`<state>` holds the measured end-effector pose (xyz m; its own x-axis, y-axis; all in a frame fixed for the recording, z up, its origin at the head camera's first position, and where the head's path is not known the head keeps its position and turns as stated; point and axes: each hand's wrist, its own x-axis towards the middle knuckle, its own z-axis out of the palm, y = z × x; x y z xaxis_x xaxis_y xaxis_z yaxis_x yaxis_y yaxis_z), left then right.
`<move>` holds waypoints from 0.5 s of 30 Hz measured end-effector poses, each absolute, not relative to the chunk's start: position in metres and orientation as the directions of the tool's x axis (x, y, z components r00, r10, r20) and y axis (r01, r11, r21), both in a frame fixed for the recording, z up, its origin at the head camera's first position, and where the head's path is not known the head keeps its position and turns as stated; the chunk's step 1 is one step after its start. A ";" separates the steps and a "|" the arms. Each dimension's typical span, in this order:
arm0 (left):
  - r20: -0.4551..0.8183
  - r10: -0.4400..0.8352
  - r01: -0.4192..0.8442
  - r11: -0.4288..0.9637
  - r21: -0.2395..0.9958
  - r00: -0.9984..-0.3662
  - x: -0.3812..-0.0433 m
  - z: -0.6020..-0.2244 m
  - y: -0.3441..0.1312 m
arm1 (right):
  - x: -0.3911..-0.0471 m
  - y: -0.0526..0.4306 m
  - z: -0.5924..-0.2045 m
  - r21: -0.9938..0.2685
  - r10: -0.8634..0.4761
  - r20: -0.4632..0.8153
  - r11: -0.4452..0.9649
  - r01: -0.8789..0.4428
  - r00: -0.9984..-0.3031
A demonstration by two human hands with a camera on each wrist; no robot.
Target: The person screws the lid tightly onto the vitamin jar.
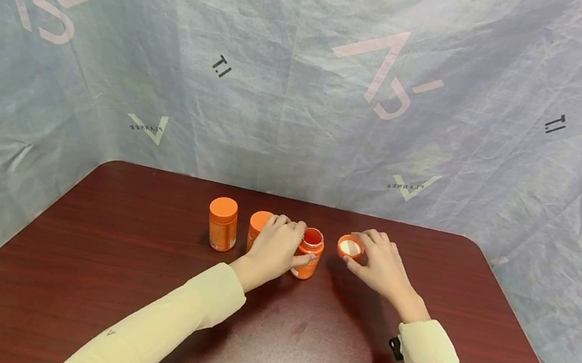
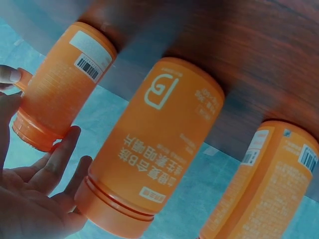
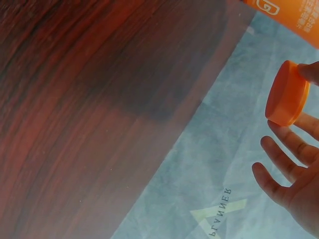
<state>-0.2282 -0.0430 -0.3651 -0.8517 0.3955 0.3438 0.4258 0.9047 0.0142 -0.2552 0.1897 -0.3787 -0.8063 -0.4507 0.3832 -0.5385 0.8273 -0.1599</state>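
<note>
An uncapped orange pill bottle (image 1: 305,268) stands on the table, its round mouth facing up. My left hand (image 1: 273,246) holds this bottle near the neck, thumb across its front and fingers at its far left side. In the left wrist view the fingertips lie right at the open bottle's (image 2: 65,84) rim. To the right, my right hand (image 1: 381,265) pinches an orange screw cap (image 3: 286,94) between thumb and fingers, above the table. The cap's pale inner face shows in the head view. Its other fingers are spread apart.
A capped orange bottle (image 1: 259,221), partly hidden by my left hand, stands beside the open one. Another capped bottle (image 1: 222,228) is farther left. The dark red wooden table (image 1: 76,273) ends at a grey printed cloth (image 1: 280,108) behind and at both sides.
</note>
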 end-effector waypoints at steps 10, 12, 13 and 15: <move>0.359 0.408 0.442 0.897 0.013 -0.839 -0.220 -0.366 -0.043 | -0.254 0.188 -0.377 -0.179 -0.457 0.400 0.811 -0.556 -0.795; 0.364 0.413 0.445 0.896 0.006 -0.835 -0.218 -0.367 -0.043 | -0.253 0.187 -0.377 -0.182 -0.458 0.403 0.808 -0.560 -0.792; 0.368 0.413 0.445 0.895 0.003 -0.833 -0.218 -0.367 -0.043 | -0.253 0.186 -0.377 -0.183 -0.460 0.405 0.806 -0.563 -0.790; 0.379 0.414 0.448 0.894 0.001 -0.828 -0.216 -0.368 -0.044 | -0.253 0.185 -0.377 -0.188 -0.463 0.412 0.800 -0.570 -0.785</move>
